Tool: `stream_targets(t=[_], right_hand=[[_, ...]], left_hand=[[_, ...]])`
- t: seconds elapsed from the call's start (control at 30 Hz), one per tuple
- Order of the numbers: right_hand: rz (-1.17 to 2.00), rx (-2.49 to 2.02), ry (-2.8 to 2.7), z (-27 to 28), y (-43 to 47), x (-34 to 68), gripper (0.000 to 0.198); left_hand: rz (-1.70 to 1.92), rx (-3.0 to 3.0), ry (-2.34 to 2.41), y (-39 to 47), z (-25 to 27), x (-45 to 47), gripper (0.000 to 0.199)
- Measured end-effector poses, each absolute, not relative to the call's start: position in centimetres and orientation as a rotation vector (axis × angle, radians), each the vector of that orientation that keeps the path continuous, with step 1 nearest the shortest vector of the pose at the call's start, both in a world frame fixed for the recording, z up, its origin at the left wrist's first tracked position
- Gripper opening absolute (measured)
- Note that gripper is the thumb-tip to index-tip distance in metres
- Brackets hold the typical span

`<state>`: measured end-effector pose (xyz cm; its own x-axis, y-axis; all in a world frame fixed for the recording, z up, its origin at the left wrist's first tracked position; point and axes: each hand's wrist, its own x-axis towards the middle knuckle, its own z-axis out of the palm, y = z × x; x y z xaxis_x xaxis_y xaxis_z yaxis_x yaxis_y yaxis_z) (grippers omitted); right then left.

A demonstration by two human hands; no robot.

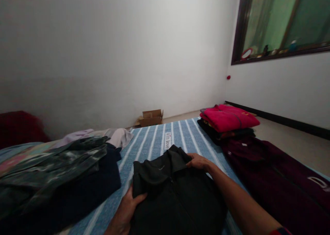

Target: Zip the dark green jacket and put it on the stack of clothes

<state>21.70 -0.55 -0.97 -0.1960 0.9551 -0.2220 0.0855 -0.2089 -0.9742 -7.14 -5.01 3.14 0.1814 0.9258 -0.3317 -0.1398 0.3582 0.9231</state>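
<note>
A dark jacket (177, 204) with a collar and a front zip lies in front of me on a blue-and-white striped bedsheet (152, 138). My left hand (126, 207) grips its left edge, thumb on top and the other fingers hidden beneath. At the right side of the collar, my right hand (198, 162) pinches the cloth between thumb and fingers. The collar end between the two hands points away from me. The jacket's lower part runs out of view at the bottom.
Loose clothes (64, 173), grey-green and navy, are heaped at left. On the right a folded stack topped by a pink garment (227, 118) stands behind a dark maroon garment (278, 180). A cardboard box (152, 119) sits beyond the bed by the wall.
</note>
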Motion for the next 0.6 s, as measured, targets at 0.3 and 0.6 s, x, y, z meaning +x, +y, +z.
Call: stream_targets(t=[0.3, 0.6], right_hand=[[1.388, -1.242, -1.2, 2.7, -1.7, 21.5, 0.038], [1.207, -1.233, -1.107, 9.8, -8.8, 30.7, 0.047]], left_hand=[[0.887, 0.931, 1.27, -4.4, 6.1, -6.5, 0.088], [0.969, 1.122, 1.061, -6.2, 11.7, 2.2, 0.071]])
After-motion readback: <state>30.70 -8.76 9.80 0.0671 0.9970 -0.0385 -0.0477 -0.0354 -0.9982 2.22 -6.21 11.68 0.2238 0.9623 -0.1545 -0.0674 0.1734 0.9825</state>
